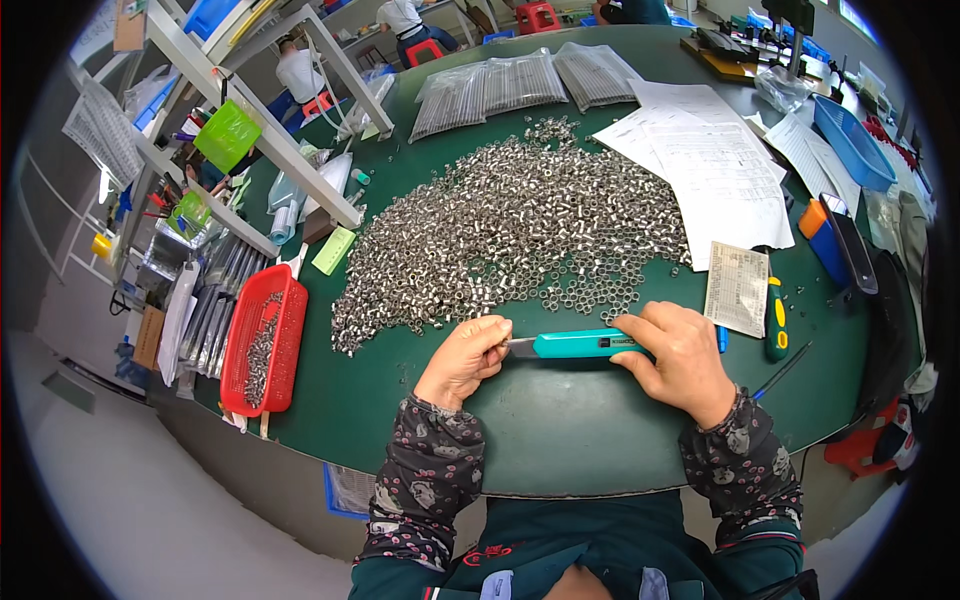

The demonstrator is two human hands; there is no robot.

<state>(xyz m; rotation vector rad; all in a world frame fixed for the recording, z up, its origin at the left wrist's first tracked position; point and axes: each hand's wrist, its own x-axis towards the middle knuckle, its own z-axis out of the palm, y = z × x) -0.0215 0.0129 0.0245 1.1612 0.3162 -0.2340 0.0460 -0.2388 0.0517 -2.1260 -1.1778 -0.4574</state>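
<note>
My right hand (pixel 680 360) is closed round the rear end of a teal utility knife (pixel 575 345). Its grey blade (pixel 522 347) is out and points left. At the blade's tip is my left hand (pixel 465 362), thumb and fingers pinched together; whatever they hold is too small and hidden to make out. Just beyond both hands spreads a wide heap of small shiny metal rings (pixel 520 220) on the green table (pixel 575 430). A few rings lie loose along the heap's near edge, close to the knife.
Left stands a red basket (pixel 292 330) with metal pieces, near a light green ruler (pixel 334 250). Bagged metal tubes (pixel 490 90) lie behind the heap. Paper sheets (pixel 715 160), a yellow-green screwdriver (pixel 776 320) and a blue tray (pixel 852 145) are right. People sit farther back.
</note>
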